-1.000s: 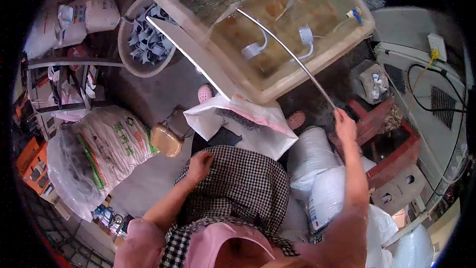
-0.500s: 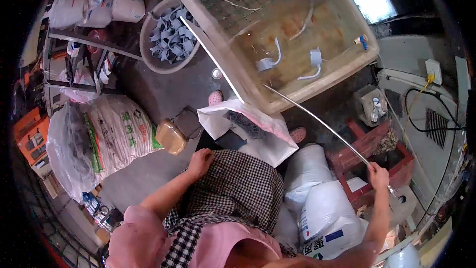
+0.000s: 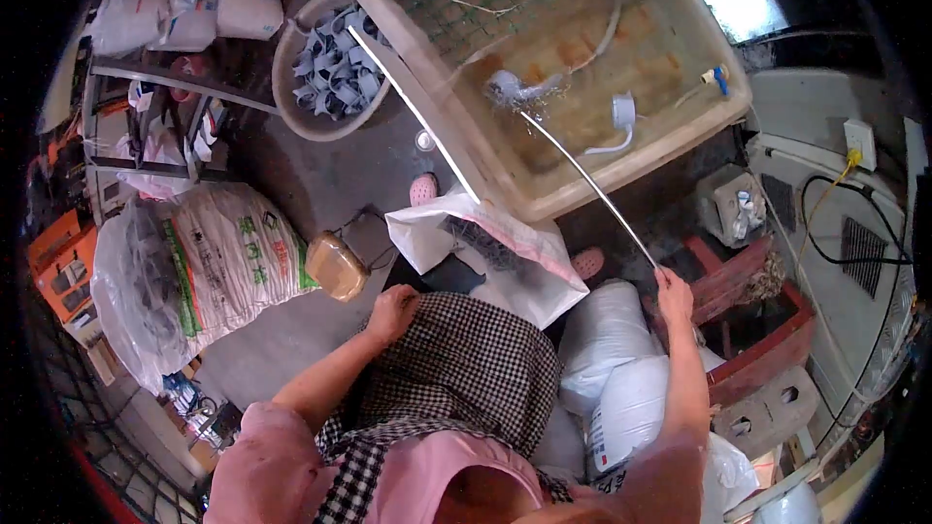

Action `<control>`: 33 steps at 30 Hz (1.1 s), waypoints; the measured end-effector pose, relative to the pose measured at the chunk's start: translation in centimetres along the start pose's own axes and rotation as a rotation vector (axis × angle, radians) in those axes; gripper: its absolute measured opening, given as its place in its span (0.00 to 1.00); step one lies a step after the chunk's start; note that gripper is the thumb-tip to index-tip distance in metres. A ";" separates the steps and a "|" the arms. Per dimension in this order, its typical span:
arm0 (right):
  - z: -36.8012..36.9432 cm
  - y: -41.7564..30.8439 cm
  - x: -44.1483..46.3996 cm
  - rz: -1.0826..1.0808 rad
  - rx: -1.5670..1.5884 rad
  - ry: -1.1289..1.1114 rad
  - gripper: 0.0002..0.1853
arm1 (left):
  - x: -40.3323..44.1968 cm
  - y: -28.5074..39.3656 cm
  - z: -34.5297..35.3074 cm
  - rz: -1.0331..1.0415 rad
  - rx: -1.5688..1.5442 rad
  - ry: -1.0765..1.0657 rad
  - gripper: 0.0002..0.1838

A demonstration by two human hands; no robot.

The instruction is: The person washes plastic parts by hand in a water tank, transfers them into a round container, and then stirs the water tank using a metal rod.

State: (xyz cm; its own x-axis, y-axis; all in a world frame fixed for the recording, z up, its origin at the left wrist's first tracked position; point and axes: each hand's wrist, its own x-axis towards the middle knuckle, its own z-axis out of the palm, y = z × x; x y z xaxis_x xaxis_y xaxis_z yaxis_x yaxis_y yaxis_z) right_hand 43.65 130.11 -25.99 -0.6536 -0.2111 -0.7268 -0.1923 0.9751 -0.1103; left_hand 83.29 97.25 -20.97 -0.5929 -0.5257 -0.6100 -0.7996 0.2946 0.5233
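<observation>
My right hand point(image 3: 674, 295) is closed around the near end of a long thin metal rod point(image 3: 594, 180). The rod slants over the front rim of a large plastic tub point(image 3: 544, 206) of water. At its far tip, the water splashes around a grey plastic ring with a tail point(image 3: 513, 89); whether they touch is unclear. Another such grey ring with a curved tail point(image 3: 622, 114) lies in the water to the right. My left hand point(image 3: 393, 312) rests on the checked apron point(image 3: 461, 349) over my knee, fingers curled in, with nothing visible in it.
A round basin point(image 3: 282, 87) full of grey plastic rings stands left of the tub. An open white sack point(image 3: 544, 281) sits before me. Full white sacks point(image 3: 607, 340) and a red metal frame point(image 3: 767, 359) are at my right. Wire mesh point(image 3: 476, 0) covers the tub's far part.
My right hand has moved left and forward, pushing the rod farther over the tub. The left grey ring has shifted up and left amid a splash. My left hand stays put.
</observation>
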 end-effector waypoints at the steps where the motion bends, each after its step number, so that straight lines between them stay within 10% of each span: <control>1: 0.5 -0.7 0.7 0.004 -0.001 -0.002 0.21 | 0.1 0.0 0.1 -0.022 -0.003 -0.003 0.05; 13: 3.9 -13.9 9.7 -0.125 0.228 0.052 0.19 | 0.8 0.5 0.2 0.004 0.034 -0.008 0.05; 33: -16.9 6.4 -18.5 0.233 -0.202 0.202 0.19 | -0.6 -0.4 -0.5 0.078 -0.047 -0.073 0.04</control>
State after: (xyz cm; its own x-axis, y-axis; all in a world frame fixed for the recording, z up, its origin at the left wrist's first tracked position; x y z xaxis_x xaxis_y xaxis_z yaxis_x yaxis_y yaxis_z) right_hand 42.09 139.14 -1.81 -0.8246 -0.0133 -0.5656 -0.1483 0.9698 0.1934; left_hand 83.96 97.09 -20.54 -0.6600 -0.4428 -0.6069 -0.7464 0.2940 0.5971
